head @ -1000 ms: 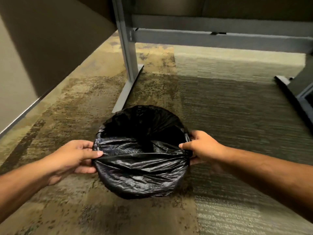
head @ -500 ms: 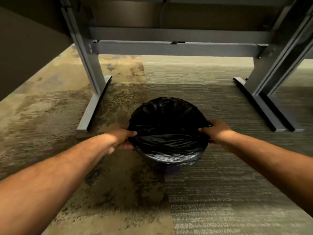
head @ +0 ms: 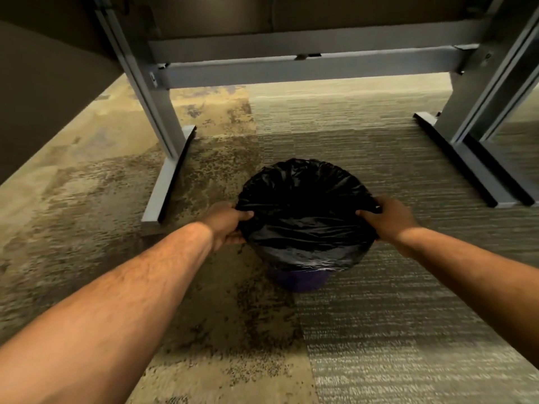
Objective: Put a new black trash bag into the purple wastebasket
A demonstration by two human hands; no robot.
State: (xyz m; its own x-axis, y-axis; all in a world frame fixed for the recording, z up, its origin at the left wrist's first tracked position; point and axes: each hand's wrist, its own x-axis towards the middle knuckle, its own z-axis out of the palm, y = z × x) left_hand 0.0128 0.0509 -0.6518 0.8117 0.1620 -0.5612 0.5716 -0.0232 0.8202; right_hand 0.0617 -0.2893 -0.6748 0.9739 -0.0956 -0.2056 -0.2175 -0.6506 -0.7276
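The purple wastebasket (head: pixel 297 280) stands on the carpet under a desk, with only its lower wall showing. A black trash bag (head: pixel 304 211) lines it, its mouth folded over the rim and hanging partway down the outside. My left hand (head: pixel 226 221) grips the bag-covered rim on the left side, thumb over the top. On the right side my right hand (head: pixel 389 218) holds the rim the same way. Both arms are stretched out in front of me.
A grey metal desk frame spans the back, with a left leg and foot (head: pixel 167 182) close to the basket and a right leg and foot (head: pixel 463 161) farther off. A crossbar (head: pixel 306 68) runs between them. A panel wall (head: pixel 43 91) stands at the left.
The basket, held by both hands, has gone forward from close in front of me to between the desk legs. My arms have straightened. The purple lower wall now shows below the bag.
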